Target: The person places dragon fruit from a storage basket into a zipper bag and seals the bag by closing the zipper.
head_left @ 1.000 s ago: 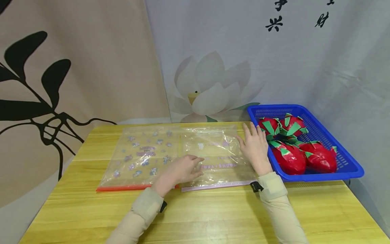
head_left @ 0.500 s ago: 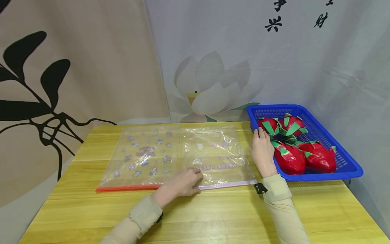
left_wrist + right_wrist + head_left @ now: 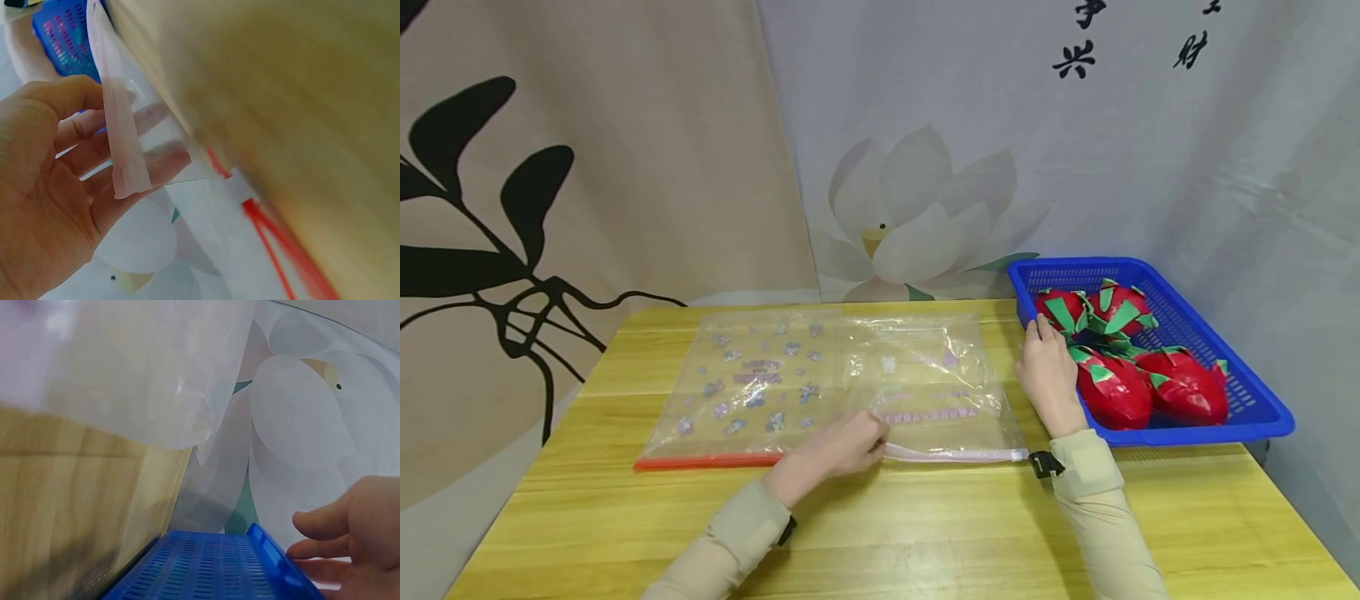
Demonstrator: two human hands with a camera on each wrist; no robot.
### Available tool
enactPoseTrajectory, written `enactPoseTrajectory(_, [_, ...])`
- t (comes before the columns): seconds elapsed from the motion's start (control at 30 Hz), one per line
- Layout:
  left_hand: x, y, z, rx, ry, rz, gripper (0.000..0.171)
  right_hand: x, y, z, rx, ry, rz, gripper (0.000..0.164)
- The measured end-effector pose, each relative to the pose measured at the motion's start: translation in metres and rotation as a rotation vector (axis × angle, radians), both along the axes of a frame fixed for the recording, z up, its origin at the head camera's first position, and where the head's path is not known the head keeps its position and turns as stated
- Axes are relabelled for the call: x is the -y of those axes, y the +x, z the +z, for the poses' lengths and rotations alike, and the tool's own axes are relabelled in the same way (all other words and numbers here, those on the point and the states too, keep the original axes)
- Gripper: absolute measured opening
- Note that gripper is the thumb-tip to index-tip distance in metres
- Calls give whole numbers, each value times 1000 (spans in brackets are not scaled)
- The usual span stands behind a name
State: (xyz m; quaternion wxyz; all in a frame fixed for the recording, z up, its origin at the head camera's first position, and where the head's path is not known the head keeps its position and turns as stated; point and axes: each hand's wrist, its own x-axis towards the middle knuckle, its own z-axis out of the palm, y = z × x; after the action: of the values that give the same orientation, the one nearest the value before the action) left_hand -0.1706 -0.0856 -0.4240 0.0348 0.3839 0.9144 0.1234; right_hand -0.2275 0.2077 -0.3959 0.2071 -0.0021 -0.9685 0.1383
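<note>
Two clear printed zip bags lie side by side on the table, one with a red zip edge (image 3: 715,461) and the other with a lilac one. My left hand (image 3: 838,446) pinches the lilac-edged bag (image 3: 936,375) at the left end of its zip. In the left wrist view, the thumb is in front of the pale strip (image 3: 122,131) and the fingers show through the plastic behind it. My right hand (image 3: 1048,375) rests on the left rim of the blue basket (image 3: 1195,436), its thumb apart from the fingers (image 3: 315,550) in the right wrist view.
Several red dragon fruits (image 3: 1112,392) with green leaf tips sit in the basket, at the right of the wooden table (image 3: 925,533). A printed curtain (image 3: 925,83) hangs behind the table's back edge. The red zip carries a white slider (image 3: 240,185).
My left hand has come down from the bag's print to its lilac zip edge and grips it. My right hand has moved from the bag's right side to the basket rim.
</note>
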Motion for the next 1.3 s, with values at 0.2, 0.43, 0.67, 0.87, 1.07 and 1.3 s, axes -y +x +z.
enactPoseTrajectory(0.2, [9, -1, 18, -1, 55, 71, 8, -3, 2, 3, -15, 39, 60, 41])
enactPoseTrajectory(0.43, [18, -4, 41, -100, 98, 143, 11, -7, 3, 6, -79, 50, 126, 37])
enactPoseTrajectory(0.67, [25, -8, 60, -120, 149, 161, 10, -9, 2, 7, -61, 43, 125, 37])
enactPoseTrajectory(0.87, [30, -9, 78, -138, 217, 163, 9, -10, 2, 9, -20, 42, 120, 38])
enactPoseTrajectory(1.07, [28, -12, 95, -136, 272, 212, 11, -12, 2, 9, 2, 36, 124, 42])
enactPoseTrajectory(1.3, [22, -19, 113, -132, 366, 230, 14, -11, 2, 9, 11, 19, 120, 43])
